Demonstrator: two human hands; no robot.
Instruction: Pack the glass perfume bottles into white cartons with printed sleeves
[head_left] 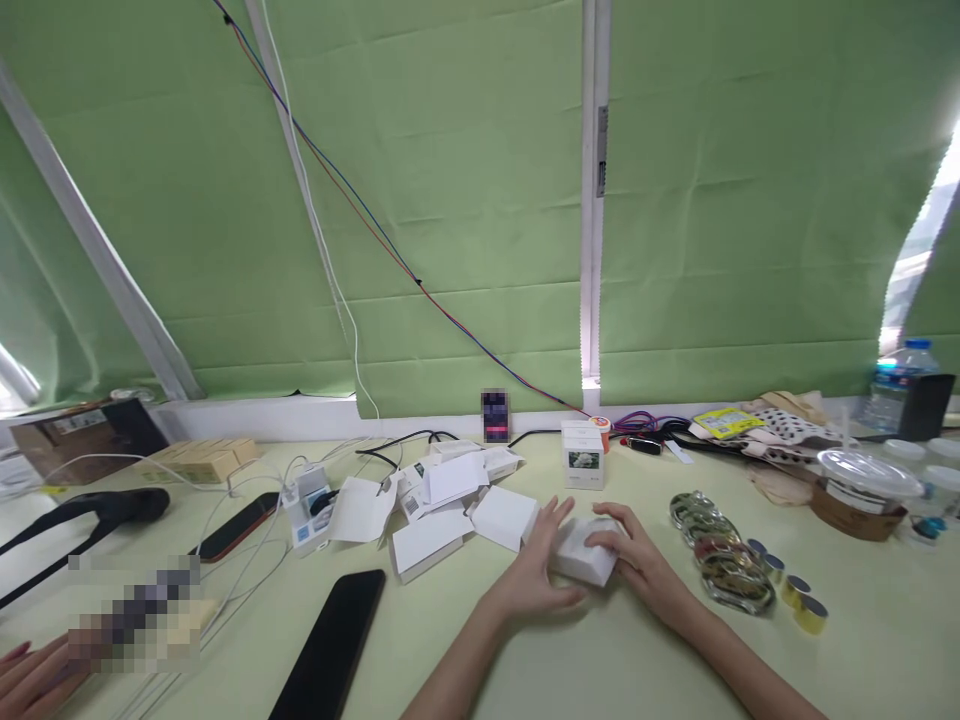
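A small white cardboard box (pixel 587 550) rests on the table between my two hands. My left hand (pixel 534 568) holds it from the left, fingers along the far left side and the thumb near its lower front. From the other side my right hand (pixel 636 556) grips it, the thumb lying across the top and the fingers around the right edge. Beyond them stands a white box with a flower picture (pixel 584 462), near the wall. Flattened white cartons (pixel 431 545) lie left of my left hand. Packets in shiny clear wrapping (pixel 721 555) lie right of my right hand, beside several small gold-sided round pieces (pixel 811 614).
A black phone (pixel 330 645) lies at the front left, with another phone (pixel 238 527) behind it. White cables run around a power strip (pixel 309 508). Another person's hand (pixel 45 675) is at the left edge. A lidded plastic bowl (pixel 862 485) and water bottle (pixel 896 385) stand right.
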